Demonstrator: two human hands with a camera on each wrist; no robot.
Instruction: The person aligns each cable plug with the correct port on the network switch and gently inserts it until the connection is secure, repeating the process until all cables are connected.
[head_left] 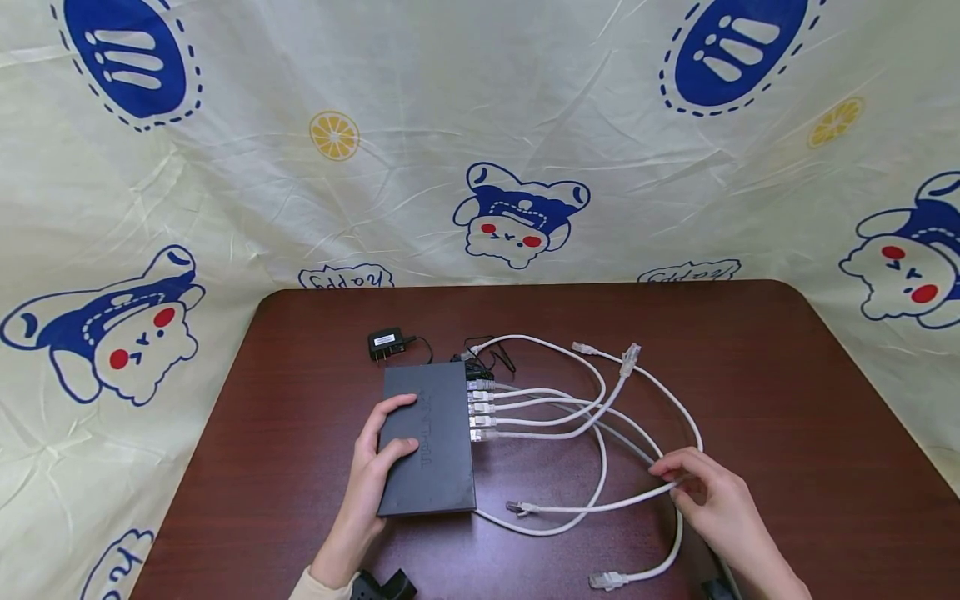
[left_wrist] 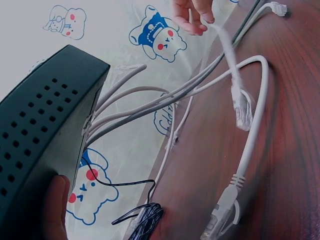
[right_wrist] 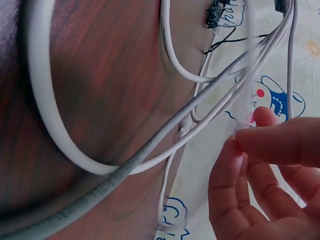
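Note:
My left hand (head_left: 367, 483) grips a black network switch (head_left: 438, 467) by its left side, with thumb and a finger on the top face. Several white network cables (head_left: 555, 422) are plugged into the switch's right side, beside a grey cable (right_wrist: 170, 122). Between thumb and fingertips, my right hand (head_left: 716, 496) pinches a white network cable (head_left: 622, 504) to the right of the switch. That cable's free end, a clear plug (head_left: 519, 507), points left towards the switch. In the left wrist view, the switch's vented side (left_wrist: 40, 120) is tilted up off the table.
A black power adapter (head_left: 386, 342) lies behind the switch, near a bundled black cord (left_wrist: 147, 220). Other loose plugs lie at the front (head_left: 607, 581) and at the back (head_left: 630, 360). The brown table (head_left: 810, 400) ends at a printed cloth (head_left: 420, 217).

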